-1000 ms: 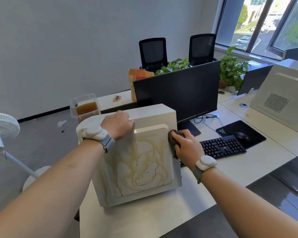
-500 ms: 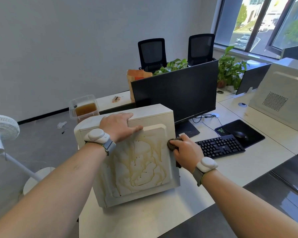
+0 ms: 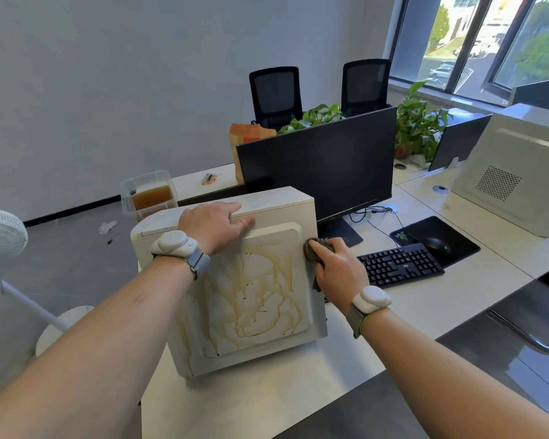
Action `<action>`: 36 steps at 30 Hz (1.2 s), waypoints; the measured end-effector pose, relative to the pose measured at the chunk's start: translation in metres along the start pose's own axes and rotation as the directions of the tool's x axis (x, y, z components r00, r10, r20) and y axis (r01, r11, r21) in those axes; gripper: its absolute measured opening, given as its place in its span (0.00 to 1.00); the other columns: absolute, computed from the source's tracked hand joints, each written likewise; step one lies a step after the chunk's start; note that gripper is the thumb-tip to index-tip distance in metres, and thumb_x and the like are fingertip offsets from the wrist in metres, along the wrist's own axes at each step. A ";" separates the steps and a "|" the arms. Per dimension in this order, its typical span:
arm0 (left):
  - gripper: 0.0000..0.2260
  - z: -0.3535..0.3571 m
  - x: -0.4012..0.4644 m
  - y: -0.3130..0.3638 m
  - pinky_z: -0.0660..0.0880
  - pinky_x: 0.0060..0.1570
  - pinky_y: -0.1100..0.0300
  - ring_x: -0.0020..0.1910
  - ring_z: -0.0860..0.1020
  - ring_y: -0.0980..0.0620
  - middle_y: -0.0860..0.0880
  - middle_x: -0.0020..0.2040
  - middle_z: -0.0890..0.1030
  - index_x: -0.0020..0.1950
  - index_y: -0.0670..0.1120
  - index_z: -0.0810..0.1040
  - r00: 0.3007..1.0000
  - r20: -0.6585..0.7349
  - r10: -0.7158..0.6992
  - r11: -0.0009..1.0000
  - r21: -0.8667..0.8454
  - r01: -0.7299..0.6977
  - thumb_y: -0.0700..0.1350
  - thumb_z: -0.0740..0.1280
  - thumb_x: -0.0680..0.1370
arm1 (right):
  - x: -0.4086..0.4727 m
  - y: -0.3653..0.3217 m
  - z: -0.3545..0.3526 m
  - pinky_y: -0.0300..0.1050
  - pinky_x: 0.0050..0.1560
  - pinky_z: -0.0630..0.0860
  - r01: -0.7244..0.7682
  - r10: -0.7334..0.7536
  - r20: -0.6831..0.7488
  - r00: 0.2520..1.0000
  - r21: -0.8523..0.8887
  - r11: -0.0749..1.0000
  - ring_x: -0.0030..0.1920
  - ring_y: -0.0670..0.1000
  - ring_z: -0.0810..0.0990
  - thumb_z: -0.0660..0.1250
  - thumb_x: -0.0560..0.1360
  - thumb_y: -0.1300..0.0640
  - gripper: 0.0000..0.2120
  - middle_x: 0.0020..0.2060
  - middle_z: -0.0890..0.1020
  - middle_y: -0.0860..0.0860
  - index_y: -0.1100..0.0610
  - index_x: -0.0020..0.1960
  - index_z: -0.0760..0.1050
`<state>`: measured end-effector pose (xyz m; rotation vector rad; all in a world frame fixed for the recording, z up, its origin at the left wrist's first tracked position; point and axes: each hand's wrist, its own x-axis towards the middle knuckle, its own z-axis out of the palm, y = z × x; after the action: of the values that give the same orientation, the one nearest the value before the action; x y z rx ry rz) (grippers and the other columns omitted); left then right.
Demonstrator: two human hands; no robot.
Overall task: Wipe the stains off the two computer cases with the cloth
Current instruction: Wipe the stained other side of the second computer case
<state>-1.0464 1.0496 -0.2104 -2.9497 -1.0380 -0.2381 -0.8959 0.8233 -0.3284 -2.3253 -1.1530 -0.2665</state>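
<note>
The right hand [image 3: 338,266] has its fingers curled round a dark cloth [image 3: 313,248], pressing it to the stained computer case's [image 3: 254,299] upper right edge; the left hand's [image 3: 213,226] straight fingers steady its top. That case, near the bench's [image 3: 425,312] left front corner, is largely brown-streaked, and the second computer case [image 3: 517,172] at the far right looks untouched, so most wiping remains.

- A white office desk [image 3: 457,299] carries a stained cream computer case [image 3: 254,312], black monitor [image 3: 317,166], black keyboard [image 3: 400,264], black mouse pad [image 3: 457,245].
- A second white case [image 3: 517,166] stands at right.
</note>
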 end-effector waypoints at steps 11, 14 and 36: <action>0.29 0.002 -0.002 0.001 0.75 0.59 0.50 0.66 0.77 0.45 0.53 0.69 0.80 0.73 0.60 0.75 1.000 -0.025 -0.011 1.000 -0.001 0.011 0.73 0.53 0.79 | -0.025 0.014 0.010 0.49 0.34 0.79 -0.017 0.015 0.055 0.998 0.026 1.000 0.44 0.54 0.79 0.66 0.77 0.57 0.17 0.55 0.78 0.51 0.48 0.65 0.79; 0.31 0.003 -0.001 0.000 0.75 0.60 0.50 0.68 0.76 0.45 0.54 0.71 0.78 0.75 0.60 0.73 0.999 -0.030 -0.014 1.000 -0.003 0.013 0.74 0.53 0.79 | -0.027 0.014 0.021 0.49 0.31 0.78 0.056 -0.056 0.047 0.997 -0.004 0.998 0.45 0.56 0.78 0.67 0.77 0.58 0.20 0.55 0.77 0.54 0.51 0.69 0.75; 0.33 0.006 0.009 -0.006 0.75 0.61 0.48 0.68 0.76 0.44 0.53 0.71 0.78 0.75 0.61 0.72 1.000 -0.013 -0.010 1.000 0.011 0.010 0.76 0.51 0.78 | -0.022 0.009 0.042 0.56 0.60 0.78 0.086 -0.081 -0.051 0.995 0.099 0.991 0.60 0.64 0.74 0.68 0.79 0.58 0.22 0.69 0.70 0.59 0.57 0.72 0.73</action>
<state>-1.0419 1.0602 -0.2150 -2.9301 -1.0490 -0.2509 -0.9050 0.8263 -0.3757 -2.1752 -1.2145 -0.2849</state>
